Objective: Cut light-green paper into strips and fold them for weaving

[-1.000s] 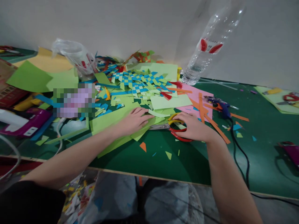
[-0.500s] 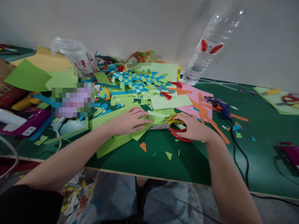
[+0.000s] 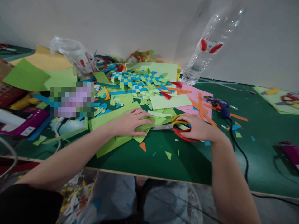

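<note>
My left hand (image 3: 132, 122) lies on green paper sheets (image 3: 109, 146) near the table's front, fingers slightly spread and pointing right. My right hand (image 3: 195, 126) is on the handles of the scissors (image 3: 167, 127), one yellow and one red. The blades point left, their tips close to my left fingertips at the paper's edge. Beyond my hands, small woven pieces of blue and green paper (image 3: 137, 82) lie in a pile of strips. A pale green sheet (image 3: 170, 101) rests between the pile and the scissors.
A tilted plastic bottle (image 3: 203, 56) stands by the wall. To the right are a blue glue gun (image 3: 224, 109) with a black cable, orange strips on pink paper (image 3: 207, 90) and more scissors (image 3: 289, 98). A bagged cup (image 3: 81, 60) and a purple tool (image 3: 30, 123) are on the left.
My right hand has moved slightly right with the scissors, drawing the blades a little away from my left hand. My left hand has barely shifted on the paper.
</note>
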Tool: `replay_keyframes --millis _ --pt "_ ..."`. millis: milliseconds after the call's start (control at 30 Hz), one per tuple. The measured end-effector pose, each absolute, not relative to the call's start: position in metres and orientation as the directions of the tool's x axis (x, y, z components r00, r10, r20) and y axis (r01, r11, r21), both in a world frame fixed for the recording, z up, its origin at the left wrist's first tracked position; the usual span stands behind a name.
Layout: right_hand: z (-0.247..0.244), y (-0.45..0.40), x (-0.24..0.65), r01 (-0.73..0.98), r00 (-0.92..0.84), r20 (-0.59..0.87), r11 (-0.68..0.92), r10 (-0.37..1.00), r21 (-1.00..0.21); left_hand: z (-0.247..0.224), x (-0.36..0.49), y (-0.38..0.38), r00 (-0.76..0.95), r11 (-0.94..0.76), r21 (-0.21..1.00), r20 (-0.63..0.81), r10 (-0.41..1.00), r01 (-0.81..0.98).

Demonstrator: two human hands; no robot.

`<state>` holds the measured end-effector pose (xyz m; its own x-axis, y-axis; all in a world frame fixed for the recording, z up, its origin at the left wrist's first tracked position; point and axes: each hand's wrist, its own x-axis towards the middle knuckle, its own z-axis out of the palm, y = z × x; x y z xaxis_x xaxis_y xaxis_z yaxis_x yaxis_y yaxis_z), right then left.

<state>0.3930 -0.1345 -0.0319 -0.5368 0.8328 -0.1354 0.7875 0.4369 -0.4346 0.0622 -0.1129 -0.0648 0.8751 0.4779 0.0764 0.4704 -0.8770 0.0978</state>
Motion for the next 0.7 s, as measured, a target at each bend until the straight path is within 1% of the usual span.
replay_keyframes --millis 333,533,700 --pt "-0.031 -0.133 0.397 0.775 -0.551 -0.121 0.452 0.826 -0.442 -0.064 0.061 -0.113 0.874 -0.876 0.155 0.106 0.474 0.456" --pt "-0.029 -0.135 0.387 0.768 -0.555 -0.113 0.455 0.824 -0.451 -0.064 0.061 -0.113 0.874 -0.875 0.163 0.104 0.475 0.456" --pt "-0.033 -0.134 0.381 0.75 -0.569 -0.076 0.479 0.819 -0.456 -0.067 0.061 -0.111 0.878 -0.879 0.152 0.1 0.468 0.451"
